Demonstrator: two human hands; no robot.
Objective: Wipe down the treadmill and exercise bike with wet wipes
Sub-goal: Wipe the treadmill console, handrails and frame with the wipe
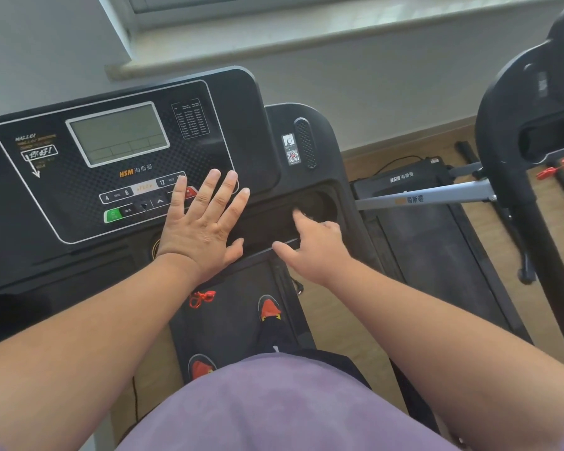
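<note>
**Head view: bare hands on the treadmill console, no wipe in sight**

Head view, the only one given: the treadmill console (111, 157) fills the frame from 9 to 12 o'clock. The left hand (202, 219) lies flat on its lower right corner, fingers straight and spread, covering part of the button row (134, 203). The right hand (313, 245), at about 3 o'clock from the left, points its forefinger into the dark tray recess (319, 203) beside the console, the other fingers loosely curled and holding nothing. No wet wipe shows anywhere, so the wiping looks not yet begun.

A second treadmill (437, 242) stands at 3 o'clock, and a black machine (515, 131) at 2 o'clock may be the exercise bike; I cannot tell for sure.

The console is likely rigid, smooth plastic, fixed in place and needing no lifting. The screen (118, 135) and buttons probably want light pressure and little moisture. The ribbed recess would likely trap dirt and need a fingertip behind the wipe. A wipe itself should be limp and damp, best pinched at its middle.
</note>
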